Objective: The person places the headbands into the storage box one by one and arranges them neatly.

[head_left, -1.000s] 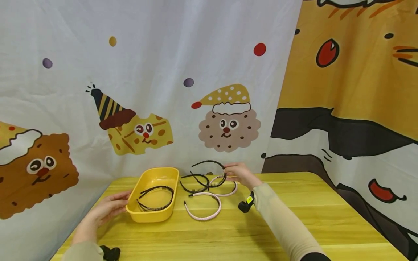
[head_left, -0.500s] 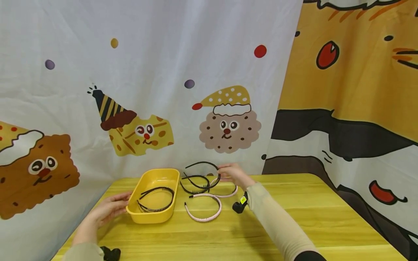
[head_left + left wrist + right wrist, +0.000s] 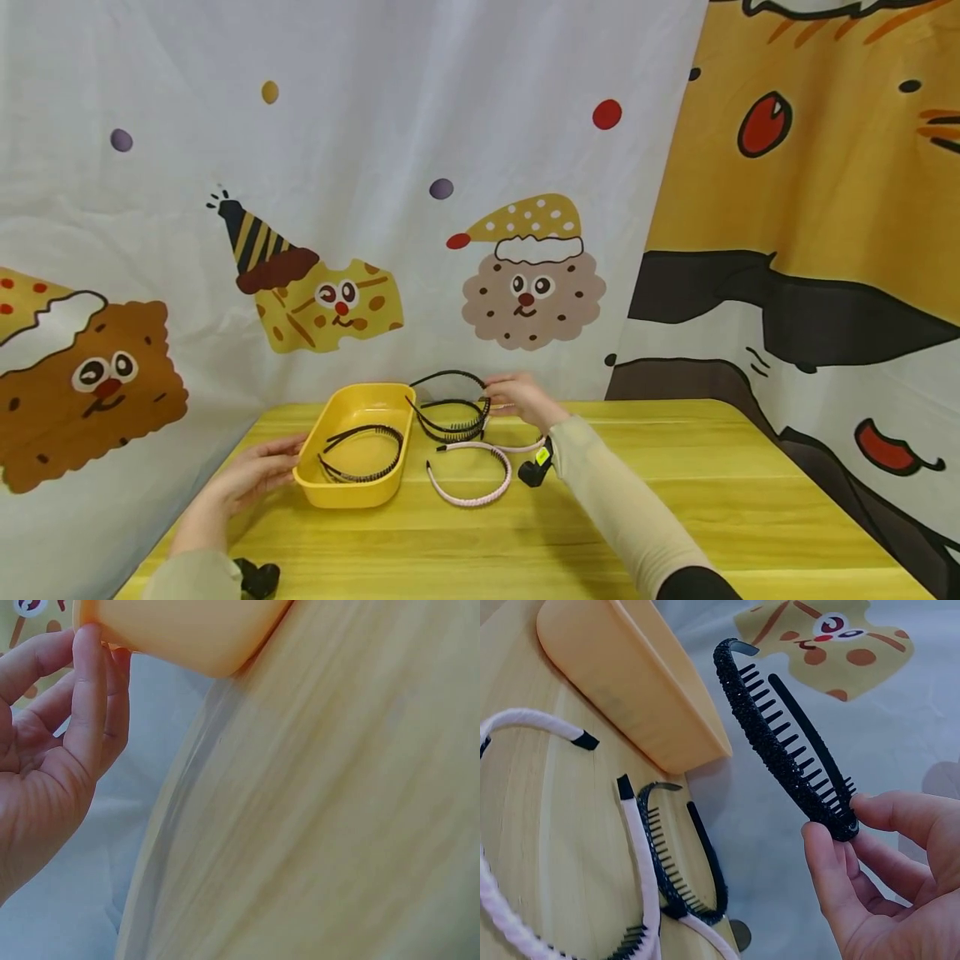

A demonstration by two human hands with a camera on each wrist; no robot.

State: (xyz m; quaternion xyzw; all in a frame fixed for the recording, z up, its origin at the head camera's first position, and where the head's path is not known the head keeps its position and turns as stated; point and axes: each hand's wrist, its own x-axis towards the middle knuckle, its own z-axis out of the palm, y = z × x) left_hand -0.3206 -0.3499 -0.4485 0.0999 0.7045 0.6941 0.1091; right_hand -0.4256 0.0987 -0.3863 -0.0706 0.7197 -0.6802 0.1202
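My right hand pinches a black headband by its curved edge, thumb and fingertips meeting there. The headband is raised above the table, its comb teeth and sparkly surface showing in the right wrist view. In the head view its open ends reach the right rim of a yellow plastic tub. On the tub's left side, my left hand holds the edge, with thumb and fingers at the rim. Inside the tub lie black headbands. Below the held one, another black headband rests on the table.
A pink headband lies right of the tub, and a second pink headband sits behind it, partly overlapped by a black one. The wooden table ends at a printed cloth curtain.
My right hand has carried the black headband leftward, from over the pink one to beside the tub's rim. The left hand stays at the tub. The head view has shifted slightly.
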